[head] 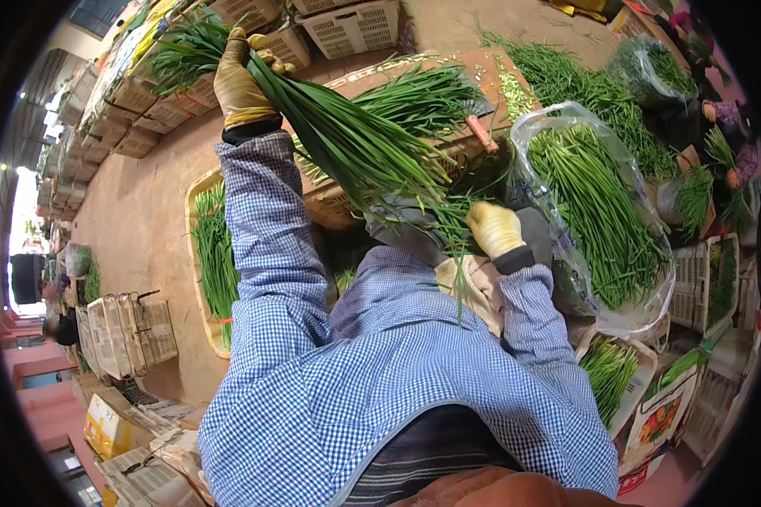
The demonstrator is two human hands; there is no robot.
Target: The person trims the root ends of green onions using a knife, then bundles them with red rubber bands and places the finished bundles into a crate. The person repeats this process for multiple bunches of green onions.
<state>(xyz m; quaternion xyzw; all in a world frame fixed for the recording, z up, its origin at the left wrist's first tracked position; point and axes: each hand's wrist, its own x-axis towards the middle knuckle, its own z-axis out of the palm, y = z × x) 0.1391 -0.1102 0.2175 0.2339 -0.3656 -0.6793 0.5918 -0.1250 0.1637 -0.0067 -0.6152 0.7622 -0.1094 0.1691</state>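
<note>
A long bunch of green garlic chives (355, 130) is held up by its leafy part in my gloved left hand (244, 79). The pale stem ends hang down to the right, above my lap. Beside those ends is my gloved right hand (494, 229), its fingers curled near some loose green leaves (456, 218); whether it grips any of them I cannot tell. Another pile of chives (418, 98) lies on the low wooden board (475, 70), next to a tool with a red handle (482, 133). Cut stem bits (513, 92) are scattered on the board.
A clear plastic bag (669, 279) full of green stalks stands at my right. A yellowish crate (193, 253) with chives is at my left. Loose greens (609, 101) heap beyond the board. White plastic crates (355, 32) stand ahead, and people (732, 114) sit at the far right.
</note>
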